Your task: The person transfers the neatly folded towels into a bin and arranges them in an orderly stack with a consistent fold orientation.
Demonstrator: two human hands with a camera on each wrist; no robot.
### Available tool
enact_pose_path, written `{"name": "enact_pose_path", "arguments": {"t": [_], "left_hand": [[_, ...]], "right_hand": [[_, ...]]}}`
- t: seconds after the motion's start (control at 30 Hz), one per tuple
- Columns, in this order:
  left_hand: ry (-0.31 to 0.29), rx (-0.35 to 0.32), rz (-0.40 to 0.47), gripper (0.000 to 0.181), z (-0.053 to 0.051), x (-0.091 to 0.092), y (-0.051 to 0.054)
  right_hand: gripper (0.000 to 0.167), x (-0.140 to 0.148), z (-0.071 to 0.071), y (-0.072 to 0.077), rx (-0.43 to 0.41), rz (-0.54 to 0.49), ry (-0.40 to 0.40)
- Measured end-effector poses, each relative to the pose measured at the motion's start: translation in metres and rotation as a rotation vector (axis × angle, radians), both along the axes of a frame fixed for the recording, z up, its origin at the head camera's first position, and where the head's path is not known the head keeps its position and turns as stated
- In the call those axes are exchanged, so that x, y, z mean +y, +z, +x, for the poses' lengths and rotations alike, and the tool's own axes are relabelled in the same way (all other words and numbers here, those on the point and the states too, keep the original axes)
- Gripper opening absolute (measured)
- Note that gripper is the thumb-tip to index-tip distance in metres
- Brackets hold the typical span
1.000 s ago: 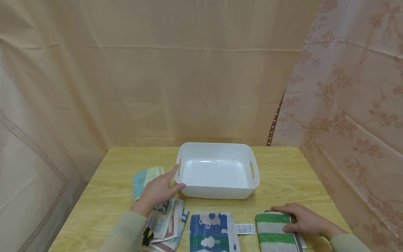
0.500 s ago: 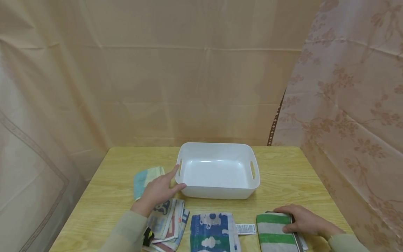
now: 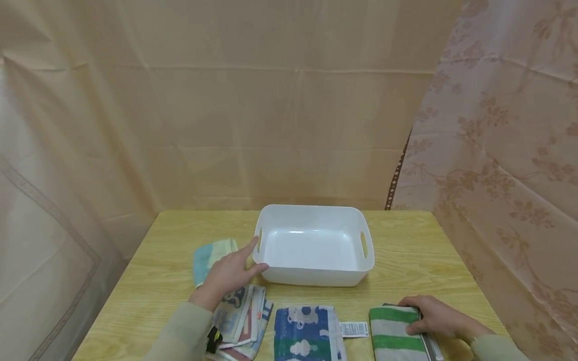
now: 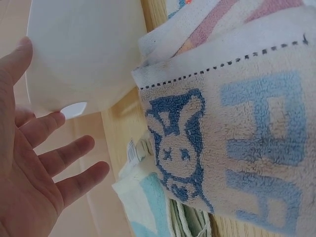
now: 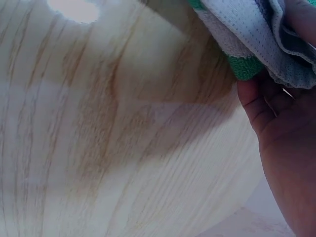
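Observation:
A white plastic bin (image 3: 311,277) stands at the middle of the table. My left hand (image 3: 232,273) touches its left end, thumb on the near corner and index finger by the handle hole; in the left wrist view the other fingers (image 4: 71,155) are spread and relaxed. My right hand (image 3: 444,318) grips the right edge of a folded green-and-white striped towel (image 3: 395,328), thumb on top. In the right wrist view, fingers (image 5: 254,106) reach beneath the towel's layers (image 5: 242,37). Some of those fingers are hidden by the cloth.
Under my left forearm lies a pile of folded printed towels (image 3: 239,321). A blue-and-yellow folded cloth (image 3: 203,258) sits beyond it. A blue bear-patterned towel (image 3: 302,333) with a white label (image 3: 354,329) lies between the pile and the striped towel. Curtains surround the wooden table (image 3: 144,281).
My right hand has shifted slightly down and right at the striped towel's edge. The left hand keeps its place on the bin. The head view has drifted a little.

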State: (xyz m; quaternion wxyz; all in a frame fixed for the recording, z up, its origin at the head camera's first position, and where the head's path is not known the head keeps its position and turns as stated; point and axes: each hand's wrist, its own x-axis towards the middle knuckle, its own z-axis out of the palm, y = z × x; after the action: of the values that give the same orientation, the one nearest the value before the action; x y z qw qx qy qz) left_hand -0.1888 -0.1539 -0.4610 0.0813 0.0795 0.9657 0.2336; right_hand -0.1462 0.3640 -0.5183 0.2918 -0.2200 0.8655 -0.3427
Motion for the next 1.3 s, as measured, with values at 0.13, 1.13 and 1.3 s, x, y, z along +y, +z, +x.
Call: {"name": "enact_pose_path", "arguments": {"t": [0.13,1.13,1.3], "left_hand": [[0.0,-0.003,0.001,0.089,0.0,0.0,0.0],[0.001,-0.002,-0.004,0.09,-0.004,-0.001,-0.004],[0.002,-0.003,0.0,0.089,-0.005,-0.002,-0.006]], "right_hand": [[0.036,0.004,-0.003,-0.004,0.074,-0.007,0.071],[0.026,-0.006,-0.011,0.025,0.204,-0.073,0.002],[0.028,-0.009,-0.011,0.032,0.219,-0.078,-0.043]]}}
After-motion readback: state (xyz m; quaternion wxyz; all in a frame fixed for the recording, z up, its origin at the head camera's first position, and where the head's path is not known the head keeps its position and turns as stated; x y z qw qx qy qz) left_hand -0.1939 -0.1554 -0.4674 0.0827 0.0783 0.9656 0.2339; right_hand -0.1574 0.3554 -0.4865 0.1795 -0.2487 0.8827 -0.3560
